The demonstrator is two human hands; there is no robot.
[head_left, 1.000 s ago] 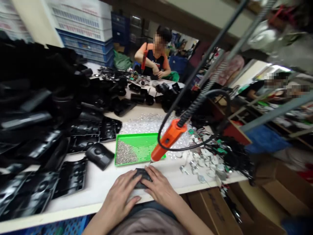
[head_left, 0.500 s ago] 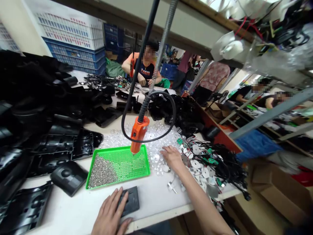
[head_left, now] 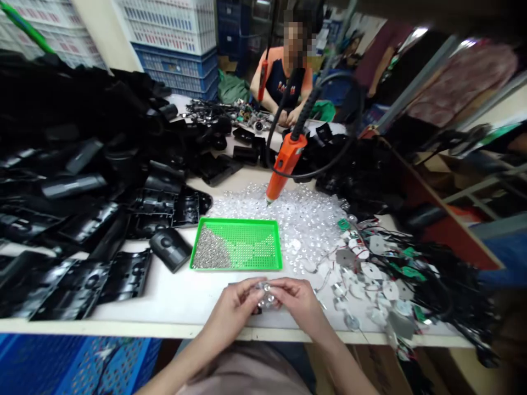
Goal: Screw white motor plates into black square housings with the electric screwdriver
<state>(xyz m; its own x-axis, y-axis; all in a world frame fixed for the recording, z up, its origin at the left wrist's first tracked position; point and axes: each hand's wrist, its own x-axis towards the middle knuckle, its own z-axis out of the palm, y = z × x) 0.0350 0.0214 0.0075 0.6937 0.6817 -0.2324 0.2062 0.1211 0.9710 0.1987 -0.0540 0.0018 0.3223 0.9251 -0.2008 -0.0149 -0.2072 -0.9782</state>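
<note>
My left hand and my right hand meet close to the table's front edge. Their fingertips are closed around small clear plastic discs, though how many is too small to make out. Beneath the fingers lies a dark block, mostly hidden by them. Just beyond my hands is a green tray with a heap of small metal screws at its left side. Many more clear plastic pieces are spread behind and right of the tray. An orange electric screwdriver hangs above them, tip down, touched by neither hand.
Black plastic housings are piled along the left. White discs, green circuit boards and wires lie at the right. Across the table a co-worker sits. Blue crates stand at the back left; a blue basket is below the table edge.
My right hand has drawn back from the clear pieces to meet my left hand, which has lifted off the black block. Both now hold clear plastic discs. The view has shifted.
</note>
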